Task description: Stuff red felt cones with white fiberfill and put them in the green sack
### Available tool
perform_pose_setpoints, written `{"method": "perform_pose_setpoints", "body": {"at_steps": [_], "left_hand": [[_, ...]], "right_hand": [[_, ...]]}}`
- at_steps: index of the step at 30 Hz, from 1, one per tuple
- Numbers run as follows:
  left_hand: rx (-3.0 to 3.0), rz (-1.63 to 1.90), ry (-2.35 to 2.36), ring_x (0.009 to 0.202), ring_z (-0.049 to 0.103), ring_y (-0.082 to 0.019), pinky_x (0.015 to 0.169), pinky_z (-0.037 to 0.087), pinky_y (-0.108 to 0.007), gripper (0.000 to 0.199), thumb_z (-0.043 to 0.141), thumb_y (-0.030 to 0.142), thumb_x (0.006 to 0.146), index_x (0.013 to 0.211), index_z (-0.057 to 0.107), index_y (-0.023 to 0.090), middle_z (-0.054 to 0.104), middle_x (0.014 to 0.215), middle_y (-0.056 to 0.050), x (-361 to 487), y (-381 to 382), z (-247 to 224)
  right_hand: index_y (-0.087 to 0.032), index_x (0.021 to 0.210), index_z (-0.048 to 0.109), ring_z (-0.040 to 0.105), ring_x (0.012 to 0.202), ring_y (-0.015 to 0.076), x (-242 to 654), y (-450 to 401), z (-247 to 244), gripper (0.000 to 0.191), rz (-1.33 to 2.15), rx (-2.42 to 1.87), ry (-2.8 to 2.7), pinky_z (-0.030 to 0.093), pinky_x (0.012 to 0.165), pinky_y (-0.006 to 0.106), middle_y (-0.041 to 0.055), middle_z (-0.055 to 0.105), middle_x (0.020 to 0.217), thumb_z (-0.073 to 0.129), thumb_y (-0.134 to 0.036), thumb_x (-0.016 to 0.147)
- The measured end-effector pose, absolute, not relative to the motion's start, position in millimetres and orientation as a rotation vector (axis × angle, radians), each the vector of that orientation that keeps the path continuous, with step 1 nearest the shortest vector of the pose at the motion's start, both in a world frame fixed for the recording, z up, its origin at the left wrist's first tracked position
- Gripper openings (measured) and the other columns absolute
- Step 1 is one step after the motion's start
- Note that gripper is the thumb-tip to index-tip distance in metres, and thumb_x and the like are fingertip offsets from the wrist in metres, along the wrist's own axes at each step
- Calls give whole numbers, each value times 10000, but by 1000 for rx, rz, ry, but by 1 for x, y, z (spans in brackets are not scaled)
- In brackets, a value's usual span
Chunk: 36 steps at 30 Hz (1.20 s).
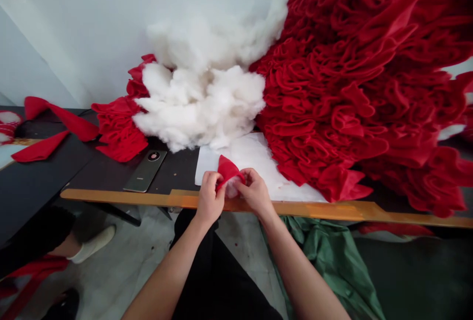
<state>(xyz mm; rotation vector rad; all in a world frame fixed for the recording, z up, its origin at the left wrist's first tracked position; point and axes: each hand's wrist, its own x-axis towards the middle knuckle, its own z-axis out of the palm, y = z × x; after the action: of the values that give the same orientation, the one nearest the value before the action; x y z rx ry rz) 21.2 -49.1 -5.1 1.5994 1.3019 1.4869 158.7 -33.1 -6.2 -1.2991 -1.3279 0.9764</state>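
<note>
Between my hands, over the table's front edge, is a small red felt cone [227, 166], its tip pointing away from me. White stuffing [232, 187] shows in its near opening. My left hand [212, 197] pinches the left rim of the cone. On the right rim, my right hand [254, 191] closes with thumb and fingers; the thumb lies close to the stuffing. Beneath the cone lies a white sheet [291, 189]. A big heap of white fluffy stuffing [207, 103] sits just beyond.
A tall pile of red felt pieces [343, 88] fills the right side. At left are a smaller red stack [121, 125], loose red pieces [61, 123] and a phone [146, 171]. Tape lines the table edge [121, 196]. Below hangs green cloth [332, 261]; another person's foot [92, 245] shows at lower left.
</note>
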Motion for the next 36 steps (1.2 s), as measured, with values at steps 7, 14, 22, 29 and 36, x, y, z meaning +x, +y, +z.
{"method": "perform_pose_setpoints", "body": {"at_steps": [7,14,22,29,36], "left_hand": [[2012,1372,1424,882,500,-212,800,420,-340,159,484,55,721,769,470,206,484,904,-66,8,-37,-3],[2139,1511,1196,917,510,-211,821,454,-358,172,530,134,759,918,481,179,489,955,-84,4,-34,-4],[2070,1598,1260,886,557,-168,792,485,-304,183,420,119,860,1017,486,187,549,975,-85,-18,-19,1],[2415,881,1149,1195,510,-217,967,444,-352,729,486,19,698,1380,307,205,418,1427,-112,3,74,26],[2375,754,1376,931,635,-207,846,492,-328,289,394,75,815,903,654,167,691,930,-69,14,98,25]], "right_hand": [[-194,867,561,562,603,148,171,-17,9,191,898,-1294,-1684,472,551,274,-7,606,726,601,-236,685],[-209,1143,609,611,794,160,179,55,35,356,440,-1224,-1960,521,721,319,108,548,1129,610,-220,787],[-162,873,718,630,820,212,132,122,22,216,395,-1400,-2303,487,797,322,91,663,902,638,-46,710],[-192,880,694,650,865,165,167,95,33,318,549,-1199,-2198,478,821,273,15,714,904,532,-9,676],[-183,771,643,541,531,111,215,75,47,148,797,-1134,-1374,447,539,230,-42,614,613,657,-240,634]]}}
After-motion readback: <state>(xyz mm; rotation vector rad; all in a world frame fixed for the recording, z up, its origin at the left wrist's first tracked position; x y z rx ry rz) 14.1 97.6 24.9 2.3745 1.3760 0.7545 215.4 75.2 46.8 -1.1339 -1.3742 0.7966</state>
